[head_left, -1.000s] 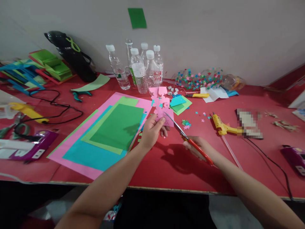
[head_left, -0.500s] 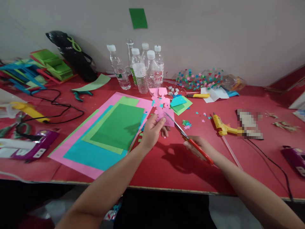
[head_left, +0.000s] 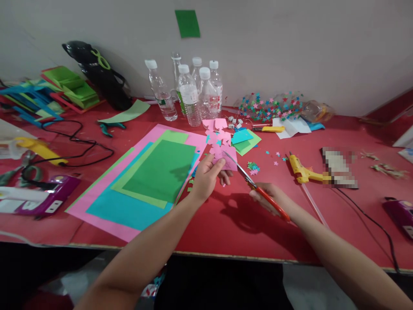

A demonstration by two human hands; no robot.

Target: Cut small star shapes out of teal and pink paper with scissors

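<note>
My left hand [head_left: 208, 177] pinches a small pink paper square [head_left: 229, 158] with drawn lines, thumb on top and fingers beneath. My right hand [head_left: 269, 198] is closed round the red handles of a pair of scissors [head_left: 272, 203]. The scissors' blades point up and left, their tips over the pink square. Cut pink scraps [head_left: 219, 125] lie just beyond it. A small pile of paper stars [head_left: 253, 168] rests to the right of the blades.
Large coloured sheets [head_left: 161, 172] lie at the left on the red table [head_left: 206, 232]. Several plastic bottles [head_left: 190, 97] stand at the back. A yellow glue gun [head_left: 301, 170], a box cutter [head_left: 272, 128] and a star-filled bottle [head_left: 267, 106] are on the right.
</note>
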